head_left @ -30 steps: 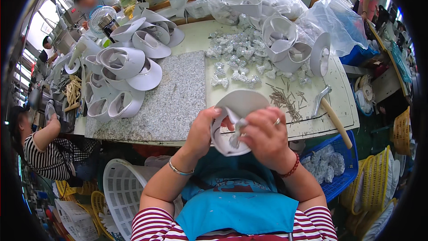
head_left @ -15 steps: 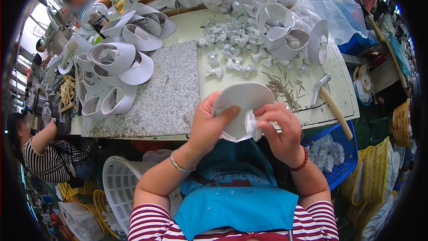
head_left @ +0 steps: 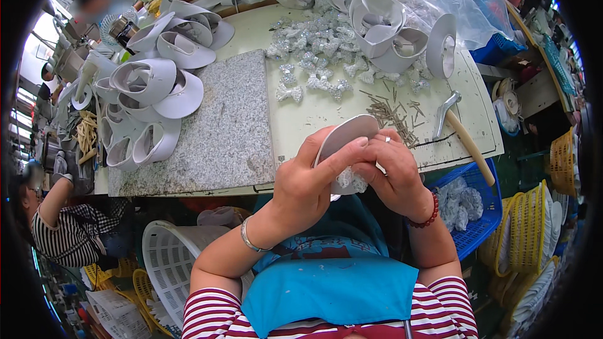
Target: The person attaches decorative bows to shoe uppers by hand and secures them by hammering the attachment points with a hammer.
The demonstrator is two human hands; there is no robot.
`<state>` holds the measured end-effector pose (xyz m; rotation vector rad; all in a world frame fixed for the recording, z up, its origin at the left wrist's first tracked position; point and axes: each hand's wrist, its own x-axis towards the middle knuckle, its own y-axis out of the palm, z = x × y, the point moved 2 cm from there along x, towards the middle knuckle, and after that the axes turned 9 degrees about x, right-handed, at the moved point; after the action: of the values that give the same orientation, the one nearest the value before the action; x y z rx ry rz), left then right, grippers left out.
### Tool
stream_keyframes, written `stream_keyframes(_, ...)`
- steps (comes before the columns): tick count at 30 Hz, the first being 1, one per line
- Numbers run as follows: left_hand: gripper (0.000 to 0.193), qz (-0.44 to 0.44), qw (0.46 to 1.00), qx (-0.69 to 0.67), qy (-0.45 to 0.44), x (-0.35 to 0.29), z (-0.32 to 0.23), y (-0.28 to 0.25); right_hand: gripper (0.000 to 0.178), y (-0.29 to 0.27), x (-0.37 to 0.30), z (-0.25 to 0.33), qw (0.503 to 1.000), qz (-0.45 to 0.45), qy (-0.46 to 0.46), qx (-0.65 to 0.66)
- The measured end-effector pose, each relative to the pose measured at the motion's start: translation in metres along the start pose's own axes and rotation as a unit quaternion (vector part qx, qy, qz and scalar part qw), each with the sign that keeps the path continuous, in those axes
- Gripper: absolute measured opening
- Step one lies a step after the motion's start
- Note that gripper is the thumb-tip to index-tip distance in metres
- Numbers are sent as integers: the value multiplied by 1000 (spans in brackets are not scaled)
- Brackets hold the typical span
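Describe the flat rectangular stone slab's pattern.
The slab is speckled grey and white; best view: head.

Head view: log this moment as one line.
left hand: holds visor | right hand: at bow by visor | table: loose bows, hammer

Downward head-worn wide fisheye view

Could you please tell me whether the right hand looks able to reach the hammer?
Probably yes: the hammer lies uncovered to its right, though the right hand is occupied at the visor.
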<state>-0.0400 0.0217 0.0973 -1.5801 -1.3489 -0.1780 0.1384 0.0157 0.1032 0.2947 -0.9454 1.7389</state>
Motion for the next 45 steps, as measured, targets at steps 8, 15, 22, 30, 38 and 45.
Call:
stream_keyframes(8, 35, 25, 995, -74, -64, -1, -7, -9, 11, 3, -3, -6, 998, -37, 32, 33)
stream_keyframes(15, 35, -22, 999, -29, -40, -11, -1, -3, 17, 17, -15, -1, 988, -109, 106, 40)
stream_keyframes(22, 29, -66, 995, -49, -63, -12, -4, -2, 27, 21, -18, 12, 980, -164, 99, 51)
stream_keyframes(30, 24, 20, 948, -226, -221, -4, 2, -14, 19, 11, -3, 10, 996, -82, -3, 24)
stream_keyframes(38, 23, 12, 984, -116, -133, -1, -3, -17, 16, 11, -12, 2, 986, -95, 65, 124)
stream_keyframes(45, 24, 12, 993, -69, -96, 0, -8, -17, 27, 5, -11, 2, 982, -63, 71, 161)
